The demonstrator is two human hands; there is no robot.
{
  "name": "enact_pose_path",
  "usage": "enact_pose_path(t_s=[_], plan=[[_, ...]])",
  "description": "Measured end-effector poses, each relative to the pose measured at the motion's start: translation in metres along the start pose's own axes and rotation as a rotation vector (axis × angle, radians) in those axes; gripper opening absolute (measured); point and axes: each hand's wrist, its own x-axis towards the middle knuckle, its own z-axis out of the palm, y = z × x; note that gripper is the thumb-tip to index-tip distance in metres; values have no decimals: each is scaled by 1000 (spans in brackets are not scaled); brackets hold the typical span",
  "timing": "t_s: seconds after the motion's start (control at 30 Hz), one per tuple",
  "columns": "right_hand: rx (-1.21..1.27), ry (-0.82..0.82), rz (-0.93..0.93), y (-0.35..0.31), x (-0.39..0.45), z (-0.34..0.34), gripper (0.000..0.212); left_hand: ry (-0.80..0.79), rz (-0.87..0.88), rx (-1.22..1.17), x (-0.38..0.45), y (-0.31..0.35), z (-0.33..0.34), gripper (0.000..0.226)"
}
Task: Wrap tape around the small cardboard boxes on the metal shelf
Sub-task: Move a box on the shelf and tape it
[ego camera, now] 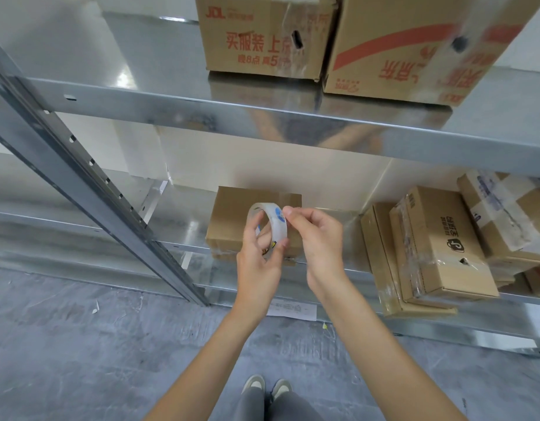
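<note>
Head view: light, slick tape roll gripped through core by left hand, right hand pinching rim for loose end

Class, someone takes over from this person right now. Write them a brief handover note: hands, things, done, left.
Left hand holds the clear tape roll upright in its grip. Right hand pinches at the roll's top edge, seemingly seeking the tape end. Small cardboard box sits on the lower metal shelf behind the hands; no strip is pulled out yet. Boxes at right look already wrapped. Left: free the end, wrap this box.
</note>
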Motion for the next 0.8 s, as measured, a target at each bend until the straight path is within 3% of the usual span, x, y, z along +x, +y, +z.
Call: enact_pose_path(t_s=[0.3,0.33,0.43,0.53,0.6,0.67,0.8], plan=[[156,97,180,7,-11,15,10,9,140,33,-3,2,1,34],[215,78,229,5,-11,17,14,15,150,30,-3,2,0,34],[493,-7,441,4,-3,18,58,29,190,10,-2,4,-10,36],[463,-109,464,6,2,21,63,-25,205,57,3,7,-31,33],[349,-158,406,10,6,22,57,-34,228,139,15,9,-53,35],[64,-157,234,18,13,16,58,54,285,283,38,8,-84,35],[-964,-224,-329,53,31,-13,77,211,256,718,94,-14,-140,30]])
